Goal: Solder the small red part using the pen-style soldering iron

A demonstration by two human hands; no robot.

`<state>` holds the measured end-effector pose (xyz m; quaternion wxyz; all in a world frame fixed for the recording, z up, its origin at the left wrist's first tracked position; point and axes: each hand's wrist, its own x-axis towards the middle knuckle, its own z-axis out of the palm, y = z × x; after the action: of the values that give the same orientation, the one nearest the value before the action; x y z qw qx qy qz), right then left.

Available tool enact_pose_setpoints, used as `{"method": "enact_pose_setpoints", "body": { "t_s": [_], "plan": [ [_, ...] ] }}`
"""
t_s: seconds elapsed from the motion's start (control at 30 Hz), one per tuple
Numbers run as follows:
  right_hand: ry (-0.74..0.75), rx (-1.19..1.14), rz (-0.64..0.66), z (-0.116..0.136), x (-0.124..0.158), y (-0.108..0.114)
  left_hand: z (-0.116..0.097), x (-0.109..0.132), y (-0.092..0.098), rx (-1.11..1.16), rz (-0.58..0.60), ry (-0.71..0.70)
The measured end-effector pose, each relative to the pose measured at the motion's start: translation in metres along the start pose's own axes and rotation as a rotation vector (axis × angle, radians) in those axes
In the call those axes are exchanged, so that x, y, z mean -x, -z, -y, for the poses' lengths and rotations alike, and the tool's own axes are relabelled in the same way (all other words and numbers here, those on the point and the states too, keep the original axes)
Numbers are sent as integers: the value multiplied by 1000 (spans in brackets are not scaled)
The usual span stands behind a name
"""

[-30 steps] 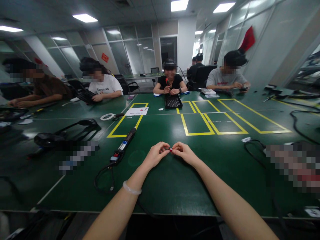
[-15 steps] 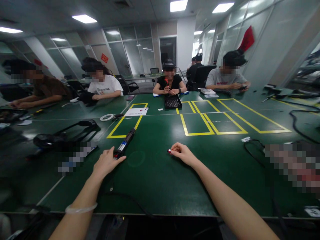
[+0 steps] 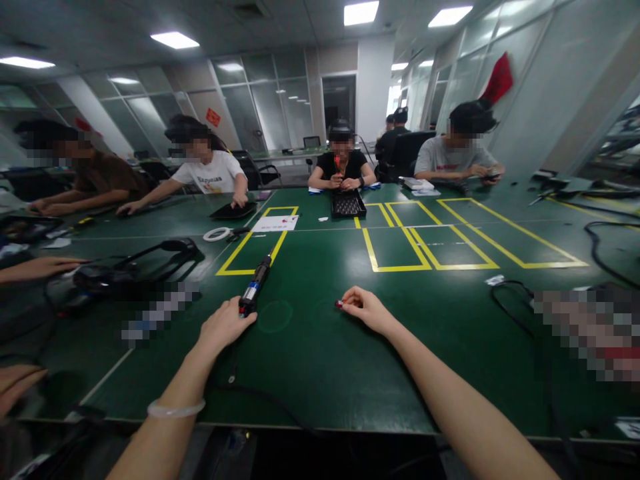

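Observation:
My left hand [image 3: 224, 325] grips the rear end of an electric screwdriver [image 3: 256, 280], black with a blue and silver band, which points away from me over the green table [image 3: 310, 373]. Its slim metal tip reaches into a yellow-taped rectangle. Thumb and fingers close round its red-marked end, partly hiding it. To the right, my right hand [image 3: 367, 310] rests low over the table and pinches a small red and white piece [image 3: 339, 304]. That piece is too small to make out further.
Yellow tape outlines [image 3: 400, 269] mark the table's far half. A white sheet [image 3: 276, 223], a black tray [image 3: 349, 205] and a coiled white cable [image 3: 217, 234] lie beyond. A black headset [image 3: 125, 270] sits left; another person's hands [image 3: 43, 268] are near it. Several people sit opposite.
My left hand has shifted slightly right and closed round the screwdriver's end. My right hand is nearly still. Another person's hands have appeared at the left edge; a person opposite has stretched out both arms.

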<state>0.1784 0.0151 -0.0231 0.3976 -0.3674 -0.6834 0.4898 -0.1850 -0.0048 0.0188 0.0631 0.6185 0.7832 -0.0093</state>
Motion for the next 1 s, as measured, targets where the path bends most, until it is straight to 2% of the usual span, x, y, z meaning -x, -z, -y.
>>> {"method": "enact_pose_setpoints", "body": {
  "t_s": [0.23,0.7,0.83,1.0],
  "plan": [
    [-8,12,9,1,2,-1,-14,11,2,-28,-27,9],
    [28,133,-16,3,3,-1,-27,19,2,-46,-38,15],
    [20,176,-18,5,3,-1,-45,23,1,-39,-38,-16],
    [20,168,-35,4,3,-2,-85,29,-1,-35,-46,-119]
  ]
}}
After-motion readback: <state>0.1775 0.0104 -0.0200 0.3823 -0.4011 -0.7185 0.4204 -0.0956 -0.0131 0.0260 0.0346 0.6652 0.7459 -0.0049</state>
